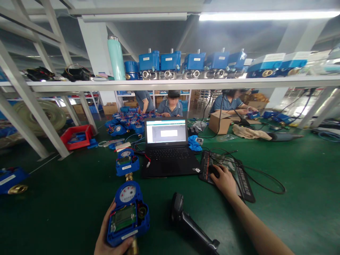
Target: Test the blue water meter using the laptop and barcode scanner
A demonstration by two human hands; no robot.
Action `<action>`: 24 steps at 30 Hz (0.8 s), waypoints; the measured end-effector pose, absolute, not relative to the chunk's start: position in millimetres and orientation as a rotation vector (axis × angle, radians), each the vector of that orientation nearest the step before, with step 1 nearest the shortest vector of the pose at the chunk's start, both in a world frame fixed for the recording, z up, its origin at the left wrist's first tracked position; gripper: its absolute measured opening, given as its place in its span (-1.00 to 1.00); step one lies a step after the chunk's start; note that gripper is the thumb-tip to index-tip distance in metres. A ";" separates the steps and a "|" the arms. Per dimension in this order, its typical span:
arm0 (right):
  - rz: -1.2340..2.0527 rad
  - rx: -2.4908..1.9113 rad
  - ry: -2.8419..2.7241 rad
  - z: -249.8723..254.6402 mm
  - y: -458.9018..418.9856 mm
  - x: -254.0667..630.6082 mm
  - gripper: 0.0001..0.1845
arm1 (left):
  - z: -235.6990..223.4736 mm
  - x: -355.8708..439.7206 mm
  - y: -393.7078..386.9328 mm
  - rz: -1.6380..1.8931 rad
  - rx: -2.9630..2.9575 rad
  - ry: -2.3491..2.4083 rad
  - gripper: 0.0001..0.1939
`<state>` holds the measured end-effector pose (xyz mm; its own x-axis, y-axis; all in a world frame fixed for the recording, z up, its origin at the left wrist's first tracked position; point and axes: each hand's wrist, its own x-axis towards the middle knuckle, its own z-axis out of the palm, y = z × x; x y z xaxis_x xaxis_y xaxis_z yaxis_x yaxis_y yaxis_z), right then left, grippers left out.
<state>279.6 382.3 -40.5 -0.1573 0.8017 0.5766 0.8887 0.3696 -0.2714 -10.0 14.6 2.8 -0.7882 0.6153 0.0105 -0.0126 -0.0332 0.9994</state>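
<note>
In my left hand [106, 232] is a blue water meter [129, 212] with a round dial, an exposed green circuit board with a display, and brass pipe ends. A second blue water meter [127, 163] lies just beyond it. My right hand [224, 179] is closed over a black computer mouse [214, 171] on a dark printed mouse pad [245, 187]. Between my hands a black barcode scanner [190, 223] lies on the green table. Behind it stands an open laptop [170, 152], its screen lit with a pale pop-up box.
A red bin [77, 138] stands at the left, near many blue meters [124, 124]. Another meter [12, 180] lies at the left edge. A shelf [170, 84] crosses above, carrying blue valves and a mint bottle [116, 58]. Co-workers [170, 108] sit across the table, beyond a cardboard box [219, 123].
</note>
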 end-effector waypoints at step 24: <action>-0.152 -1.519 -1.997 -32.2 373.8 277.9 -0.57 | -6.6 -13.9 14.4 1.907 0.681 1.772 0.05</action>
